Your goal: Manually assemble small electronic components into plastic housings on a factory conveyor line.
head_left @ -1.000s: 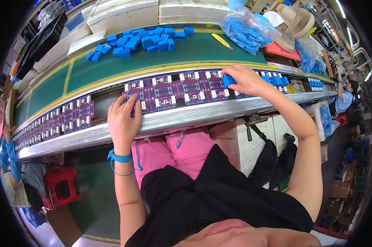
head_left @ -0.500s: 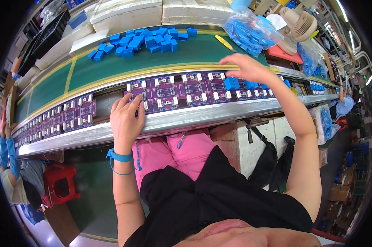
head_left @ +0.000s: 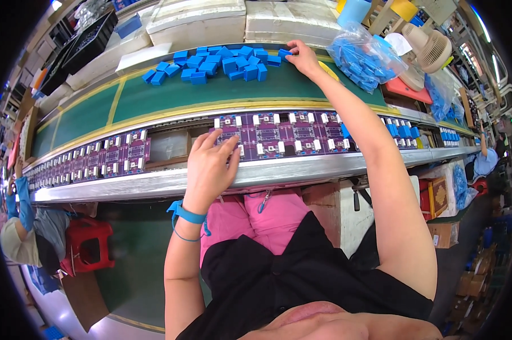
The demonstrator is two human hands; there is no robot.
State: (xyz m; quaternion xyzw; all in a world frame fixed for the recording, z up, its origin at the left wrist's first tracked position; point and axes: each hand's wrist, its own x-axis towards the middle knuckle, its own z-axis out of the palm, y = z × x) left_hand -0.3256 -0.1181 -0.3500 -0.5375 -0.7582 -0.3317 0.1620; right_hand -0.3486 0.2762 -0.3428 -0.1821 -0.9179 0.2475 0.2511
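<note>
My right hand (head_left: 304, 60) reaches across to the right end of a pile of small blue plastic boxes (head_left: 229, 65). Its thumb and fingers close around one blue box (head_left: 285, 54). Nearer to me, my left hand (head_left: 210, 167) lies with fingers spread on the left end of a purple circuit board panel (head_left: 278, 136). White components stand in rows on that panel. Blue boxes sit on its right part, some hidden behind my right forearm. A blue strap (head_left: 189, 213) circles my left wrist.
A metal rail (head_left: 278, 165) edges the line in front. Leftward, past a gap, lies another row of purple boards (head_left: 97, 158). A bag of blue boxes (head_left: 362, 59), a yellow-handled tool (head_left: 328, 70) and a fan (head_left: 432, 48) stand at the back right. Co-workers sit at both sides.
My right hand has gone from above the boards to the far pile and closed on a blue box. The panel under my left hand has slid right, widening the gap. The view has shifted.
</note>
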